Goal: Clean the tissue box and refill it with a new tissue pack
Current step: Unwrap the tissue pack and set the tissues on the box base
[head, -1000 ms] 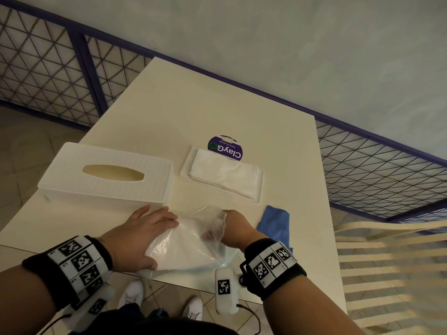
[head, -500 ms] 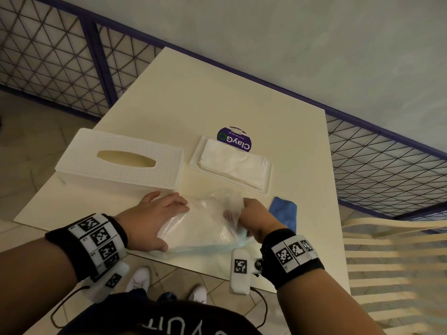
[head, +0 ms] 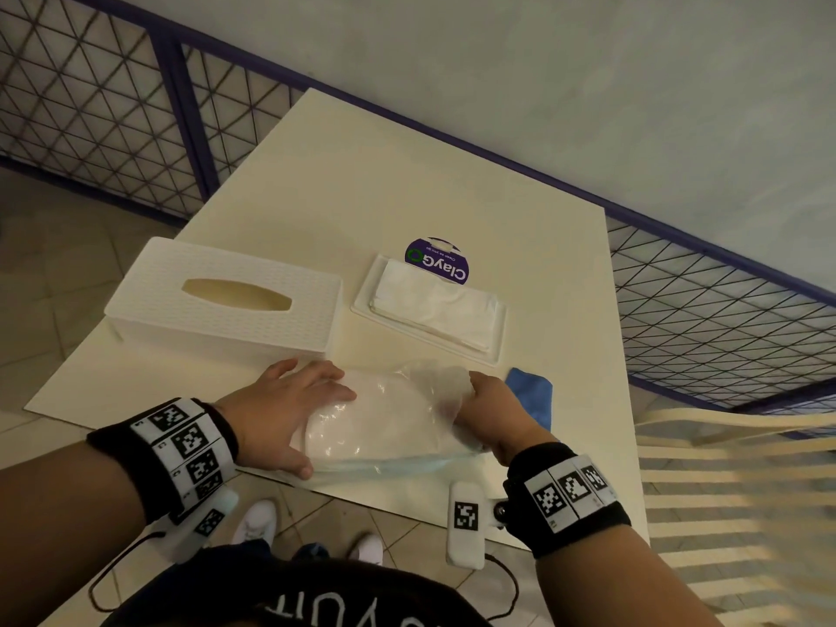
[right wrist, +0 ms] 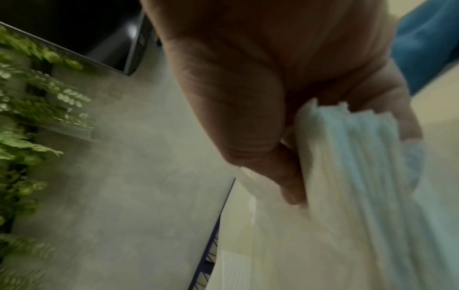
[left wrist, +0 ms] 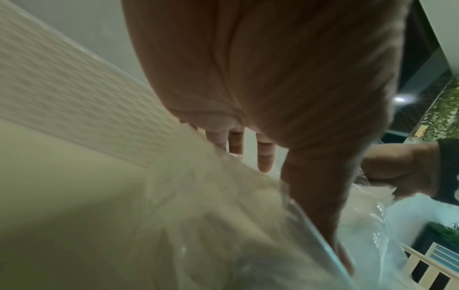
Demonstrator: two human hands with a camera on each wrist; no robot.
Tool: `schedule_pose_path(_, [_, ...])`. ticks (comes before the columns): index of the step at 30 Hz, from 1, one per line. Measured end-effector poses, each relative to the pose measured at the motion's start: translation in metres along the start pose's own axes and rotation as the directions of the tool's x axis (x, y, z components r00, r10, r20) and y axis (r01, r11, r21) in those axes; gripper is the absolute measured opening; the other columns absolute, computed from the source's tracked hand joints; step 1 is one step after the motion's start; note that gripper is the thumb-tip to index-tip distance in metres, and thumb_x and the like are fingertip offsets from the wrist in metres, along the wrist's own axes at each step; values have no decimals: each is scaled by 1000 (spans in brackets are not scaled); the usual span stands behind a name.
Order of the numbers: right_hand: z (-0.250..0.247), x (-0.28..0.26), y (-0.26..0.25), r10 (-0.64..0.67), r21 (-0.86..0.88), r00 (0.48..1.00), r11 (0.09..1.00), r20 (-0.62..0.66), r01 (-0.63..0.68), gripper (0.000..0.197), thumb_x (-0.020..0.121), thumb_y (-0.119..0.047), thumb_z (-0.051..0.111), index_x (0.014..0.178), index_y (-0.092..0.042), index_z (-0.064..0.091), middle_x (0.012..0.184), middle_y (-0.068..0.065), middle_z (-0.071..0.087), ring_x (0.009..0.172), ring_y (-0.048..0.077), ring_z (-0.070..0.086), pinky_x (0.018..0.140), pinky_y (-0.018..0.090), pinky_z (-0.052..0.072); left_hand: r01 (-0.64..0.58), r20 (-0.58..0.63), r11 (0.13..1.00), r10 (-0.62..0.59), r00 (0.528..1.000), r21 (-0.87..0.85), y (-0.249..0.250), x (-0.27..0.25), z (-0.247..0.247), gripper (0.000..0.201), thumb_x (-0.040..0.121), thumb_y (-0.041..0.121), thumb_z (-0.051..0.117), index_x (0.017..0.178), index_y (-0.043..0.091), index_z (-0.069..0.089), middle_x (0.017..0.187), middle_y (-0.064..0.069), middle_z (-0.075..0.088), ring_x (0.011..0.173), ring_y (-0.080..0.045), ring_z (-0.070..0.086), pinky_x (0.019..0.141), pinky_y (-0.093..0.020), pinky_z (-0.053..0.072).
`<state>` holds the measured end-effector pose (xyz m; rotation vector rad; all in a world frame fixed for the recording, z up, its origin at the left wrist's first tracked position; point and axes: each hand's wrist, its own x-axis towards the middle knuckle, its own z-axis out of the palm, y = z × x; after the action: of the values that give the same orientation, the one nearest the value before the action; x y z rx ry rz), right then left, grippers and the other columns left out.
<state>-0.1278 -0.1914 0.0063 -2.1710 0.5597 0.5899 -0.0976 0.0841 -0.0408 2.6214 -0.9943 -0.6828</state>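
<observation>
While the left hand [head: 289, 411] lies flat on the left end of the tissue pack [head: 384, 423], its fingers [left wrist: 265, 155] straight and slightly spread over the clear wrap with the thumb along the pack's near edge, the right hand [head: 491, 411] grips the pack's right end. In the right wrist view the right thumb [right wrist: 285, 172] and curled fingers pinch the stacked tissue edges between them. The pack sits on the table [head: 407, 183] close to its near edge, just in front of the tissue box [head: 226, 305]. This box, white and textured, stands with its slot upward at the table's left side, and the left fingertips are close to its front wall; whether they touch it cannot be told. Right of the box lies a white tray [head: 495, 337] holding a thin layer of loose tissues [head: 429, 305], with a purple round label [head: 436, 260] at its far edge. A blue cloth [head: 531, 393] lies just beyond the right hand. A slatted chair [head: 733, 491] stands to the right of the table.
</observation>
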Motion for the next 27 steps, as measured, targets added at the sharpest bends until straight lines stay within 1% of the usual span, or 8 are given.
schedule_pose_path(3, [-16, -8, 1, -21, -87, 999, 996, -50, 17, 24, 83, -12, 56, 105, -14, 61, 94, 7, 68, 91, 26, 64, 78, 36, 54, 13, 20, 1000, -14, 1000, 21, -1, -1, 0, 98, 61, 62, 72, 142, 45, 19, 150, 16, 7, 143, -15, 6, 120, -37, -3])
schedule_pose_path(6, [-40, -19, 4, -74, -114, 989, 992, -126, 59, 26, 82, -12, 61, 107, -12, 61, 95, 7, 64, 87, 23, 60, 71, 28, 49, 21, 38, 999, -22, 999, 33, -1, -1, 1, 96, 63, 65, 68, 142, 44, 19, 151, 15, 6, 144, -17, 5, 120, -39, -2])
schedule_pose_path(8, [-52, -24, 8, -67, -51, 986, 997, -155, 60, 19, 81, -16, 63, 100, -13, 63, 91, 7, 67, 84, 24, 61, 71, 31, 52, 16, 43, 999, -18, 999, 43, -1, -2, 1, 94, 66, 67, 66, 143, 41, 20, 152, 13, 6, 144, -14, 4, 119, -35, -7])
schedule_pose_path(14, [-43, -31, 21, 125, 417, 992, 901, 6, -116, 35, 82, -14, 67, 113, -19, 50, 106, 7, 57, 78, 19, 62, 60, 29, 54, 19, 29, 1000, -20, 999, 22, 4, -2, 1, 85, 71, 70, 60, 142, 39, 26, 152, 11, 8, 143, -10, 7, 114, -29, -11])
schedule_pose_path(17, [-42, -35, 24, 125, 480, 990, 867, 59, -138, 11, 87, -5, 60, 88, -14, 54, 89, 7, 60, 79, 24, 61, 90, 45, 51, 5, 21, 1000, -5, 1000, 25, 6, -3, 0, 80, 72, 69, 58, 140, 40, 28, 152, 11, 8, 143, -10, 5, 114, -29, -12])
schedule_pose_path(19, [-44, -32, 28, 151, 439, 987, 885, 49, -157, 12, 88, -6, 57, 85, -18, 55, 87, 7, 62, 87, 29, 62, 98, 50, 47, -18, 8, 1000, 17, 1000, 24, 8, -4, -1, 76, 74, 67, 58, 140, 43, 28, 153, 12, 7, 144, -7, 1, 114, -30, -14])
schedule_pose_path(23, [-46, -31, 28, 141, 385, 990, 913, 22, -138, 30, 79, -17, 66, 104, -31, 55, 110, 6, 60, 97, 29, 64, 90, 46, 54, -63, 52, 997, 60, 997, 49, 10, -6, -6, 70, 79, 60, 59, 140, 48, 27, 156, 13, 0, 145, -7, -8, 116, -34, -15])
schedule_pose_path(27, [-44, -30, 30, 143, 527, 987, 835, 72, -159, 43, 78, -11, 69, 116, -26, 54, 110, 11, 62, 92, 30, 65, 79, 42, 56, -49, 83, 995, 42, 996, 84, 10, -4, -5, 67, 80, 62, 55, 140, 46, 30, 157, 9, 0, 145, -9, -9, 116, -37, -16])
